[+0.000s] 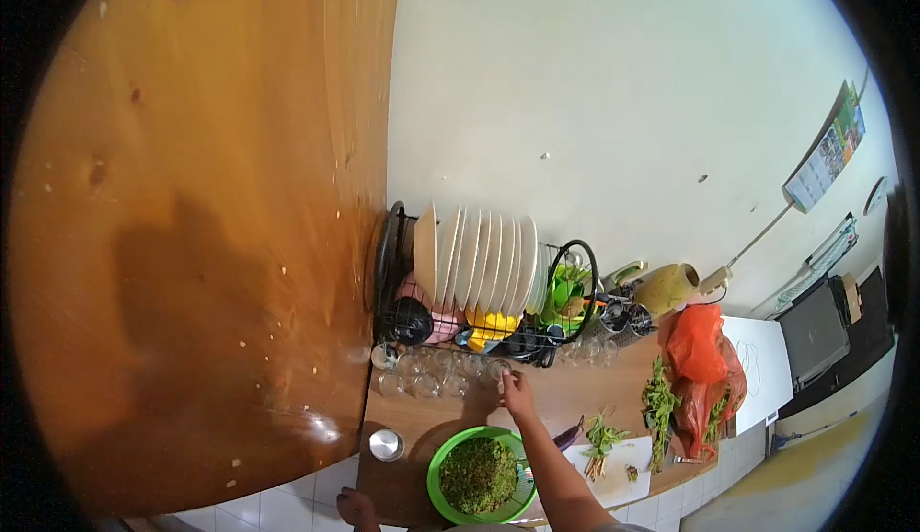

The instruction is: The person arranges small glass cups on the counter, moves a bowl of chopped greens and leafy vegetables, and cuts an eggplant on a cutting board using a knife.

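My right hand (517, 395) reaches across the wooden table, its fingers closed on the rim of a clear drinking glass (496, 371) at the end of a group of glasses (425, 383). Below my right forearm stands a green basin (436, 494) filled with chopped greens (478, 475). Down at the table's near left edge, my left hand (356, 508) is curled closed, with nothing visible in it. Between that hand and the glasses sits a round silver metal container (386, 445).
Behind the glasses, a black dish rack (391, 273) holds upright plates (484, 259). To the right lie an eggplant (569, 433), a white cutting board (628, 455) with leafy stems (602, 441), and red plastic bags (697, 345). A wooden panel (211, 225) rises at left.
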Tool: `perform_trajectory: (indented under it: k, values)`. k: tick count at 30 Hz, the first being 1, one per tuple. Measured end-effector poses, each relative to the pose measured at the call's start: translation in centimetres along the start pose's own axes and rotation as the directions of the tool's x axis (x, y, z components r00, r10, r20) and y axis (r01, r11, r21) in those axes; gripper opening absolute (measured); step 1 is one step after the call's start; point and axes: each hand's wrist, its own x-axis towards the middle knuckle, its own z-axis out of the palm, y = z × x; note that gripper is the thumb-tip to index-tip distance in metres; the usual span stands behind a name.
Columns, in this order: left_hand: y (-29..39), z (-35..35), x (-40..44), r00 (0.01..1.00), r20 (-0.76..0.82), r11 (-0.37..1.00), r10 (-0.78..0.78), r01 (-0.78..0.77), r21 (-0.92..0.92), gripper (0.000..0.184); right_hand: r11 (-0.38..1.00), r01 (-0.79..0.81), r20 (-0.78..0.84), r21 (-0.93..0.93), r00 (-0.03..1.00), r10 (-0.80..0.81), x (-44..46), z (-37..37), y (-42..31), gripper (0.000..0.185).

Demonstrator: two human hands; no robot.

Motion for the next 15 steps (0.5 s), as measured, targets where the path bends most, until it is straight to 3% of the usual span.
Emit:
perform_trajectory:
  k: [2,6,8,9,11,12,15]
  values:
    - [2.0,-2.1,-1.9,0.994,0.039,0.980,0.106,-0.111,0.163,0.046,0.999,-0.021,0.024,0.042,0.999,0.020,0.7,0.0,0.8,0.060]
    - [0.6,-0.7,-0.5,0.995,-0.068,0.995,0.076,-0.080,-0.054,0.050,0.977,-0.092,0.057,0.192,0.995,0.083,-0.2,-0.6,0.1,0.062]
    - [0.4,-0.5,0.7,0.992,0.119,0.998,-0.042,0.046,-0.037,0.049,0.969,-0.110,0.100,0.223,0.991,0.090,-0.7,-1.2,0.2,0.061]
    - [-1.0,0.7,1.3,0.993,0.116,0.999,-0.018,0.022,-0.034,0.049,0.964,-0.105,0.087,0.243,0.992,0.086,-1.0,-1.6,0.6,0.061]
    - [-3.3,3.7,2.8,0.917,-0.102,0.903,0.387,-0.354,0.245,0.039,0.963,-0.153,0.154,0.221,0.981,0.121,-1.4,-2.8,1.3,0.059]
    - [-3.3,3.8,2.9,0.906,-0.100,0.892,0.410,-0.376,0.252,0.039,0.958,-0.151,0.138,0.242,0.983,0.120,-2.0,-3.5,1.2,0.059]
    - [-3.0,3.5,2.7,0.865,-0.306,0.918,0.397,-0.376,0.127,0.042,0.947,-0.185,0.097,0.262,0.982,0.164,-3.8,-6.2,2.3,0.056]
